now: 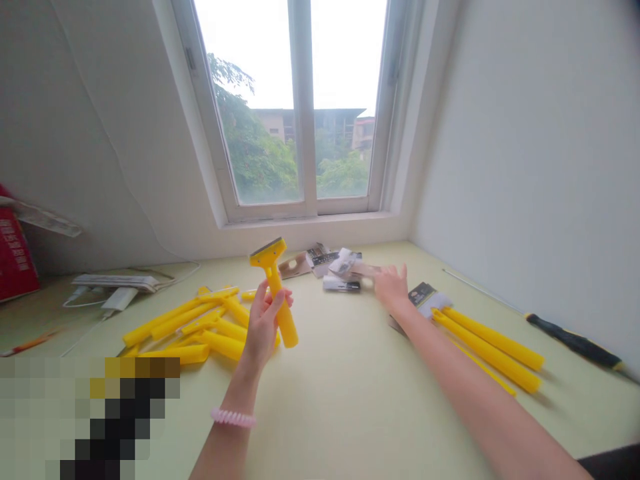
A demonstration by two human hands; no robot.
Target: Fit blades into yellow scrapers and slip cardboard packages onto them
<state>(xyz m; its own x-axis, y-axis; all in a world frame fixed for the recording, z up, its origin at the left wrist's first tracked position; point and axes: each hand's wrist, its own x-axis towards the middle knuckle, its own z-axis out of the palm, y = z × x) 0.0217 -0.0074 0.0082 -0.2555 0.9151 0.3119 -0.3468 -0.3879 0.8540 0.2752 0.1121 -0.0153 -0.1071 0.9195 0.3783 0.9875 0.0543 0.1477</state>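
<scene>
My left hand [265, 317] is wrapped round the yellow handle of a scraper [286, 320], its wide head tilted up. Farther right, my right hand [391, 287] reaches over the table beside a clear plastic wrapper [345, 263]; it is blurred, and whether its fingers grip the wrapper's edge is unclear. A small black-and-white packet [341, 285] lies just left of that hand. Several yellow handles [225, 345] are piled left of my left hand. More yellow scrapers [493, 353] with a black-and-white card [423, 295] rest under and beyond my right forearm.
A long screwdriver [575, 341] lies along the right wall. White power strips [117, 283] with cables sit at the back left, near a red box [16, 253]. Cardboard packaging [296, 265] lies below the window [310, 211]. The pale green table [320, 400] extends towards me.
</scene>
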